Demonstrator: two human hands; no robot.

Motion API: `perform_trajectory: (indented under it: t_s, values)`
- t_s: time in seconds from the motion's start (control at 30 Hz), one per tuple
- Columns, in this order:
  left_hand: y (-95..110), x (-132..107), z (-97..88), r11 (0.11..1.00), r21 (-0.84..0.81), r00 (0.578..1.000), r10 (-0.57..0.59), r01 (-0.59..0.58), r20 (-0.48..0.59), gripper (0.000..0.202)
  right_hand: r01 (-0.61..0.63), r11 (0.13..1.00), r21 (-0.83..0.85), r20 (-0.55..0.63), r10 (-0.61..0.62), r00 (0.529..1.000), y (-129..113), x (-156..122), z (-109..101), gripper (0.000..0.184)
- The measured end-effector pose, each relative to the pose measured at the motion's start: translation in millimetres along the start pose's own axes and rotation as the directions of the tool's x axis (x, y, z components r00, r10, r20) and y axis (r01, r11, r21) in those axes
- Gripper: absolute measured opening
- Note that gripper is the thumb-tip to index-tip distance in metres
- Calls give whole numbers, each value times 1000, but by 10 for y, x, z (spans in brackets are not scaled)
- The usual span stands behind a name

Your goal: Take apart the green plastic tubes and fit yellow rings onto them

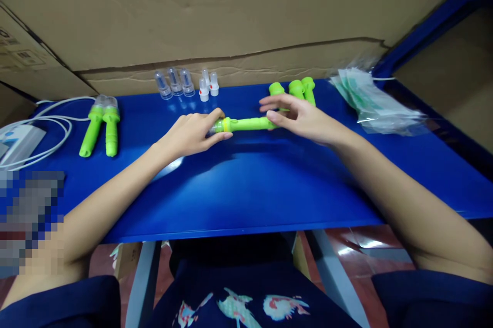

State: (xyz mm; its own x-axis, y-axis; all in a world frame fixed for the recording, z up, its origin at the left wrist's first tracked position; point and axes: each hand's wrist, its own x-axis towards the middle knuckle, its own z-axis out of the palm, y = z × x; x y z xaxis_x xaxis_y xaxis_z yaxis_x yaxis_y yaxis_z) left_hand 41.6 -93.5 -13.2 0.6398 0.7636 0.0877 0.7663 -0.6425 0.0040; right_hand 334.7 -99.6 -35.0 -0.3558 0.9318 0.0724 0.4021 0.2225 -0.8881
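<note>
I hold a green plastic tube (246,124) between my two hands, just above the middle of the blue table (250,184). My left hand (192,133) pinches the end with the clear cap (216,126). My right hand (304,118) pinches the other end with thumb and finger, and the rest of its fingers are spread out. The tube lies flat, sideways to me. I think it is light and stiff, and a bit slippery because it is smooth. The clear cap looks like it could crack, so the green body is the safer place to hold. Two finished green tubes (100,130) lie to my left. More clear caps (175,82) and small white pieces (208,87) stand at the back. Green bodies (296,89) and plastic bags (373,102) are on my right.
</note>
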Motion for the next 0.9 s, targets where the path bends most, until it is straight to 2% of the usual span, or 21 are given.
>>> perform_trajectory:
  t_s: [0.07, 0.1, 0.17, 0.27, 0.33, 0.4, 0.47, 0.57, 0.67, 0.8, 0.83, 0.9]
  values:
    - [-13, 0, 1, 1000, 3, 1000, -10, 10, -29, 54, -97, 995, 1, 116, 96, 989, -67, -32, -8, 57]
    - [-40, 2, 5, 1000, -25, 999, -11, 10, -30, 53, -103, 995, -14, 127, 104, 986, -101, -50, -16, 56]
    - [-131, 4, 21, 987, -160, 1000, 1, -1, -5, 52, -12, 996, -83, 9, 12, 1000, -158, -81, -42, 51]
    - [-318, 6, 67, 906, -423, 1000, -5, 12, 18, 51, 109, 976, -186, -227, -151, 962, -175, -96, -95, 47]
    - [-450, 21, 107, 842, -535, 997, -51, 69, 49, 48, 102, 980, -174, -283, -149, 948, -134, -79, -130, 49]
    - [-583, 64, 144, 806, -575, 989, -89, 141, 118, 46, 78, 985, -151, -313, -123, 942, -69, -46, -155, 53]
    - [-718, 146, 171, 839, -518, 985, -109, 163, 134, 48, 64, 988, -144, -336, -109, 935, -9, -11, -170, 57]
    - [-892, 324, 182, 946, -299, 990, -137, 122, -29, 45, 58, 989, -135, -352, -103, 930, 35, 21, -173, 54]
    - [-976, 506, 143, 963, -210, 967, -203, 168, -153, 44, 61, 987, -151, -351, -111, 930, 19, 19, -161, 49]
    - [-1029, 656, 55, 948, -218, 947, -270, 231, -172, 46, 75, 983, -170, -344, -131, 930, -22, -2, -143, 47]
    - [-1064, 679, 43, 954, -200, 951, -259, 224, -169, 44, 77, 982, -170, -343, -132, 930, -24, -4, -141, 46]
    - [-1166, 715, 45, 976, -169, 971, -165, 136, -172, 43, 76, 983, -169, -342, -131, 931, -14, -5, -140, 45]
